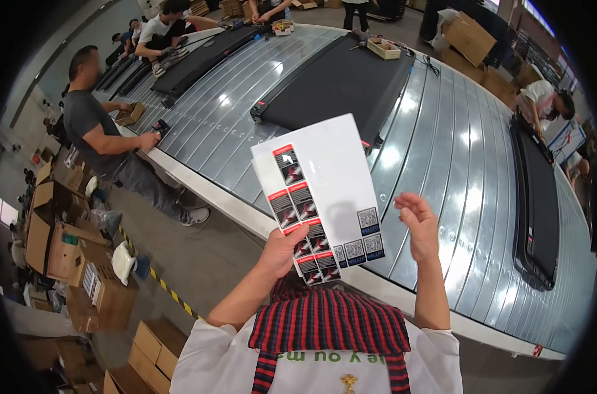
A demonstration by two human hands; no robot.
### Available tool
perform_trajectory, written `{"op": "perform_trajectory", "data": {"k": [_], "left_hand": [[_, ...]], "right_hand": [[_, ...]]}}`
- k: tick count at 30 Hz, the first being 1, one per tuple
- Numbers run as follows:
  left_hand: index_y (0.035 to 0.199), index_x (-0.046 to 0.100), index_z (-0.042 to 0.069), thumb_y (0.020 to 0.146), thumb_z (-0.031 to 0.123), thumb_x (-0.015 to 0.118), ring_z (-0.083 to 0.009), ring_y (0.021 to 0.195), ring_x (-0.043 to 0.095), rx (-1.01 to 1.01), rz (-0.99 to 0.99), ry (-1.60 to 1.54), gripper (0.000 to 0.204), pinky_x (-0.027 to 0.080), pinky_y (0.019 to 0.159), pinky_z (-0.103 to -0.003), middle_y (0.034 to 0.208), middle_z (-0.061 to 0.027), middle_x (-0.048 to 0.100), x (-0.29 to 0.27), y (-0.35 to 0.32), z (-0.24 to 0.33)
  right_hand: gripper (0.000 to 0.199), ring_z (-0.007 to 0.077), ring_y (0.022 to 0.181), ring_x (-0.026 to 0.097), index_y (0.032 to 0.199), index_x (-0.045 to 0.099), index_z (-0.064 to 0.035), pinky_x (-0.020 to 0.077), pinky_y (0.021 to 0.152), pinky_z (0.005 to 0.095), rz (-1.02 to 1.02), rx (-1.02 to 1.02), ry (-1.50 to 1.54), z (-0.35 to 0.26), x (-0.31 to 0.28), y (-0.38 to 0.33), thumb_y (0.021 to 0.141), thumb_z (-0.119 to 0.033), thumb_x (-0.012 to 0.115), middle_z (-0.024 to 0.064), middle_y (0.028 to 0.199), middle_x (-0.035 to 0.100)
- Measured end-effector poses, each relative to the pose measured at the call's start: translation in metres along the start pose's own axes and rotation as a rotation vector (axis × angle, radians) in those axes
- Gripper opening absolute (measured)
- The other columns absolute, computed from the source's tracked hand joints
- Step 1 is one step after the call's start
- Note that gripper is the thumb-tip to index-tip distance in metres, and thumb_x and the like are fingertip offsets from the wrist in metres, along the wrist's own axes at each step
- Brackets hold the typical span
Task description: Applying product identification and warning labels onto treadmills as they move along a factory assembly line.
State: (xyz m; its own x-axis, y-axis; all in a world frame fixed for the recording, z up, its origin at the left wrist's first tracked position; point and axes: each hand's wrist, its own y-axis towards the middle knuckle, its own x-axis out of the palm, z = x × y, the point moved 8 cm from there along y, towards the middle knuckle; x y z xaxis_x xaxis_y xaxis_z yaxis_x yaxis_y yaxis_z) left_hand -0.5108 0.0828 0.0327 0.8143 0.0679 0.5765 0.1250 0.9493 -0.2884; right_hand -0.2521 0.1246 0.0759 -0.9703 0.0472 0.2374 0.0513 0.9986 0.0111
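My left hand (pixel 278 255) is closed on the lower left edge of a few white sticker sheets (pixel 338 171), thumb on top. Red-and-black warning labels (pixel 302 199) run down the left side of the sheets. Square black-and-white code stickers (pixel 355 249) sit along their lower right, and much of the upper sheet is bare white backing. To the right of the sheets, apart from them, my right hand (pixel 419 226) is raised with its fingers loosely curled and apart. Nothing shows in it.
Beyond the sheets, a black folded cover panel (pixel 334 82) lies on the metal-slatted table (pixel 436 125). Another black panel (pixel 536 203) lies at the right. An open wooden box (pixel 383 48) stands at the back. A person (pixel 98 131) works at the left edge, near cardboard boxes (pixel 101 289).
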Motion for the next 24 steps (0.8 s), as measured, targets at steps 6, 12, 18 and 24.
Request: {"op": "perform_trajectory", "data": {"k": [6,12,18,24], "left_hand": [[0.107,0.053,0.0,0.081,0.01,0.059,-0.0135,0.088,0.056,-0.004,-0.045,0.132,0.028,0.046,0.078,-0.029,0.098,-0.0054,0.059,-0.011,0.051,0.025],[0.101,0.058,0.001,0.082,0.011,0.059,-0.0095,0.081,0.055,-0.007,-0.146,0.365,0.022,0.045,0.072,-0.025,0.092,-0.0029,0.061,-0.015,0.096,0.038],[0.097,0.058,-0.001,0.083,0.021,0.057,-0.0093,0.072,0.056,-0.048,-0.051,0.205,0.026,0.046,0.064,-0.024,0.084,-0.0036,0.061,-0.052,0.137,0.082],[0.103,0.053,-0.002,0.085,0.027,0.055,-0.0125,0.076,0.058,0.072,-0.113,0.069,0.034,0.047,0.066,-0.026,0.091,-0.0063,0.06,-0.07,0.196,0.141]], "right_hand": [[0.023,0.0078,0.074,0.051,0.097,0.056,0.0006,0.0417,0.065,0.0211,0.168,-0.477,-0.398,-0.034,0.048,0.018,0.075,-0.004,0.06,0.0051,0.09,0.059],[0.031,0.0049,0.069,0.048,0.108,0.048,0.0016,0.0401,0.062,0.0177,-0.119,-0.096,-0.309,0.03,0.144,0.059,0.079,-0.002,0.059,-0.0011,0.078,0.053],[0.031,0.0042,0.059,0.04,0.107,0.049,-0.0003,0.0356,0.053,0.0192,-0.162,-0.162,-0.591,0.037,0.209,0.099,0.078,-0.004,0.058,-0.0031,0.064,0.041],[0.037,0.0053,0.059,0.042,0.114,0.047,-0.0005,0.0381,0.054,0.0205,-0.255,-0.116,-0.743,0.04,0.237,0.129,0.079,-0.003,0.057,-0.002,0.065,0.044]]}}
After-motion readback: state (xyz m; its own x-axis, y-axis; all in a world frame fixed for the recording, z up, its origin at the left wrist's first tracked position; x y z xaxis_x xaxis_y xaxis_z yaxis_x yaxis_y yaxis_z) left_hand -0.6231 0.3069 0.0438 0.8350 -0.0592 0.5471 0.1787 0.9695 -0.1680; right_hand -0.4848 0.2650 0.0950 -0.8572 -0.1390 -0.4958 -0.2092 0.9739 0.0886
